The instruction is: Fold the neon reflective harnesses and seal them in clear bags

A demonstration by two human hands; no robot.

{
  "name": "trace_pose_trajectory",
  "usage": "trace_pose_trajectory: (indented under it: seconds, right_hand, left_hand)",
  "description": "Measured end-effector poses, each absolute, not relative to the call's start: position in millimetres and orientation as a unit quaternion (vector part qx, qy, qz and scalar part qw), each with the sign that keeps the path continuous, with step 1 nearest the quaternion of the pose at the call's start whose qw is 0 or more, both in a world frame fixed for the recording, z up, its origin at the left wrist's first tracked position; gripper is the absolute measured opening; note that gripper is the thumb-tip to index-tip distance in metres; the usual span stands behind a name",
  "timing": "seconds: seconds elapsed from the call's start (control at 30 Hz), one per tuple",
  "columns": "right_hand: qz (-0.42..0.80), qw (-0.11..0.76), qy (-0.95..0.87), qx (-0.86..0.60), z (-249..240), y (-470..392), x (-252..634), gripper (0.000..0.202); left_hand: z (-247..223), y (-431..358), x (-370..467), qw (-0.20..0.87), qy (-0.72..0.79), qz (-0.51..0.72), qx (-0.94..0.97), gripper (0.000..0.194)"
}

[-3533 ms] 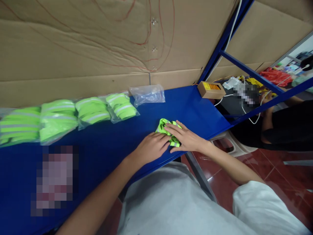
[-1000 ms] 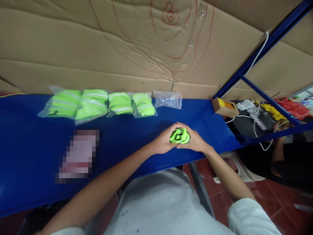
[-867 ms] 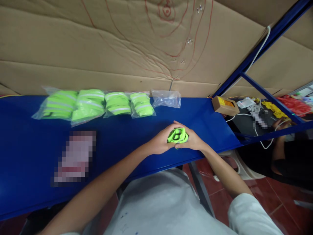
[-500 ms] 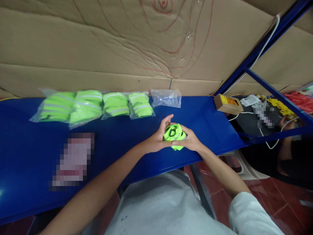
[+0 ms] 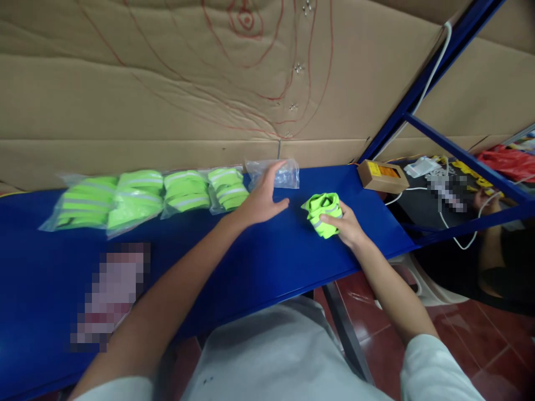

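Note:
My right hand [image 5: 348, 225] grips a rolled neon-yellow reflective vest or strap bundle [image 5: 324, 214] with grey stripes, held above the blue table [image 5: 251, 267]. Its exact kind is hard to make out in the roll. My left hand [image 5: 264, 199] is off the bundle, thumb and fingers apart, reaching over the table's back part. Just behind its fingertips lies a clear plastic bag [image 5: 288, 174], flat against the cardboard wall. To the left of that hand, several clear bags packed with the same neon fabric [image 5: 137, 197] stand in a row.
A blurred-out flat item [image 5: 112, 295] lies on the table at left. A small cardboard box [image 5: 382, 176] is at the right end, by the blue frame post [image 5: 434, 72]. Beyond the frame, another person's hand [image 5: 487, 200] is near white cables and small parts.
My left hand has let go of the neon bundle and moved up and left towards the clear bag. The right hand has carried the bundle to the right.

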State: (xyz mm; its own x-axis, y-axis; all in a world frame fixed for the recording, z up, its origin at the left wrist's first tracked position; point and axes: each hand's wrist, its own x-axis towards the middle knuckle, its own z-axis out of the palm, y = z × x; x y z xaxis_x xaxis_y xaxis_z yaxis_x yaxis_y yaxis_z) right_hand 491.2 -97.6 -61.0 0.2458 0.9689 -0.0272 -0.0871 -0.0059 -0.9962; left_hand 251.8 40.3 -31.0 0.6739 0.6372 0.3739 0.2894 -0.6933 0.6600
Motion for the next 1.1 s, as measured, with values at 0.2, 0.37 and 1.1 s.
trace_pose_trajectory:
  seconds: [0.2,0.37,1.1]
  right_hand:
    - [0.407,0.659,-0.353,-0.525,-51,-49,538,0.062]
    - [0.468,0.643,-0.363,-0.485,-44,11,546,0.062]
    - [0.552,0.205,-0.66,-0.467,-13,-35,475,0.061]
  left_hand:
    - [-22,110,283,-0.021,0.36,0.072,0.93,0.116]
    - [-17,118,284,-0.028,0.375,0.048,0.925,0.115]
    - [-60,-25,169,0.001,0.309,0.274,0.911,0.08]
